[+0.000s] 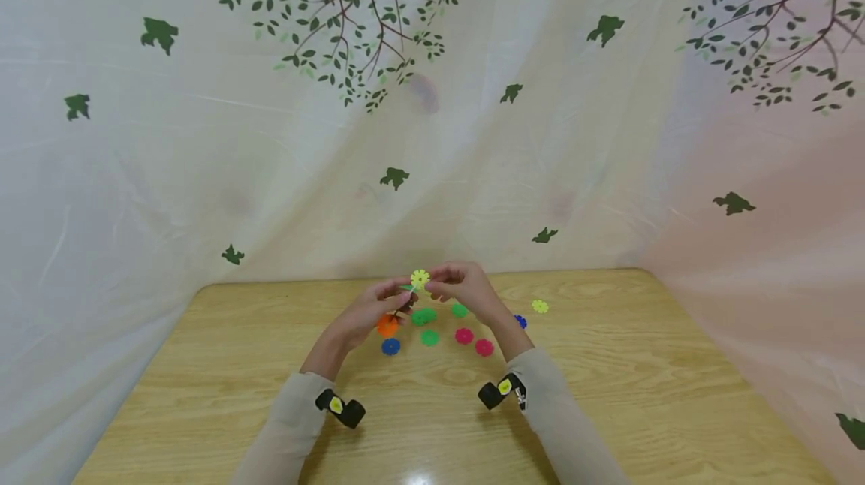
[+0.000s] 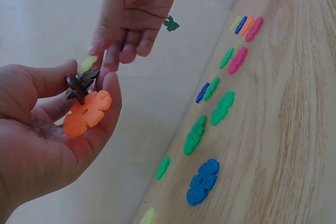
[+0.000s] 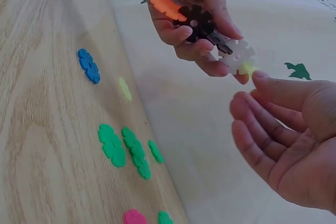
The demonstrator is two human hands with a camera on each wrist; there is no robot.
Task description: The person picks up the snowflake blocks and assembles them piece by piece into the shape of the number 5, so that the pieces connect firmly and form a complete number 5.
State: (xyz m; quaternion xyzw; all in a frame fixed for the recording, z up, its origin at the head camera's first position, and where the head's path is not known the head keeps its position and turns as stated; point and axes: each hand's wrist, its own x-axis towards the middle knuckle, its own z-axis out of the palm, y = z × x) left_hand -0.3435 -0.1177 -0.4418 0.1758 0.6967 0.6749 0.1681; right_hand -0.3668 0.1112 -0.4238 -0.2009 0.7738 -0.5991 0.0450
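Observation:
In the head view my left hand [image 1: 365,314] is raised over the far part of the table. It grips a chain of joined flower-shaped plastic discs: an orange disc [image 2: 90,114], dark brown discs [image 3: 194,23] and a white disc [image 3: 239,56]. My right hand [image 1: 471,293] pinches a yellow flower-shaped disc [image 1: 420,279] between thumb and fingertips. In the right wrist view that yellow disc meets the edge of the white one; whether their slots are joined I cannot tell. The right hand's other fingers are loosely bent.
On the wooden table [image 1: 432,425] lie loose discs: a blue disc [image 1: 390,347], several green discs [image 1: 429,338], two pink discs [image 1: 483,348] and a yellow disc [image 1: 540,306] to the right. A printed cloth [image 1: 324,192] hangs behind the far edge.

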